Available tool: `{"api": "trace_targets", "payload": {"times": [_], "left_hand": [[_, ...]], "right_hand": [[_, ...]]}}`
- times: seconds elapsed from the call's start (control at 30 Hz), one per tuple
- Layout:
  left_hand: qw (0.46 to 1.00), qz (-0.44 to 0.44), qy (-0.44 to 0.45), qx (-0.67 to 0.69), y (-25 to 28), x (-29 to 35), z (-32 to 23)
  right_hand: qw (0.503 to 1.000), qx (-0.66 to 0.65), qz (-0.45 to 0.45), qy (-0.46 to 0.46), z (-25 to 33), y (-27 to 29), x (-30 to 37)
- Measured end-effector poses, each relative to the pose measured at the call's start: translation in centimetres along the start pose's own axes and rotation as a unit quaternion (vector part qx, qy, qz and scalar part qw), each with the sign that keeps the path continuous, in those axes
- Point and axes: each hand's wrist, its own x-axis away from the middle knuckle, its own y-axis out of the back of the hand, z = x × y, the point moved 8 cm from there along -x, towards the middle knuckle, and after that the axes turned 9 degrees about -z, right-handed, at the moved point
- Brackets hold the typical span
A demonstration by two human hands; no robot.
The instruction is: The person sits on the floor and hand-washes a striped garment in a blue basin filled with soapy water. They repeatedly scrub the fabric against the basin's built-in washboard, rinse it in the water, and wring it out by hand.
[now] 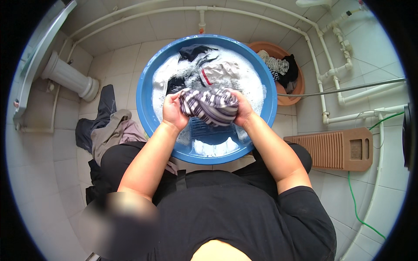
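Observation:
Between my two hands hangs a striped garment [210,106] in black, white and grey, bunched up over the water. My left hand [174,111] grips its left end, and my right hand [242,108] has the right end. Its exact kind cannot be made out. Below it stands a large round blue tub [142,100] with foamy water. A pale cloth with a red band [223,71] and a dark cloth [193,52] float in the suds. Ridges of a blue washboard surface [211,132] show under the water near me.
Behind the tub's right side, an orange basin [298,92] holds striped and black clothes [278,67]. A brown washboard [328,149] lies at the right, near a green hose [355,202] and white pipes [320,82]. Dark and beige clothes [106,126] are heaped on the tiled floor at the left.

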Motion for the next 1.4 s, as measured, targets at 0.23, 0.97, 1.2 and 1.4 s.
{"api": "trace_targets", "payload": {"times": [0.23,0.97,1.2,1.4], "left_hand": [[0.731,-0.054,-0.205,-0.649,4.7,-4.1,1.5],[0.514,-0.102,-0.246,-0.815,-0.4,-3.2,2.9],[0.573,0.02,-0.399,-0.716,-2.3,6.8,3.8],[0.56,-0.025,-0.331,-0.759,-0.2,-0.6,3.4]], "right_hand": [[0.703,0.645,-0.179,0.241,3.5,2.4,-3.3],[0.582,0.692,-0.237,0.357,3.1,-1.3,-1.9],[0.657,0.61,-0.101,0.432,-1.3,-2.1,6.6],[0.645,0.624,-0.163,0.41,0.3,-1.0,-0.4]]}}
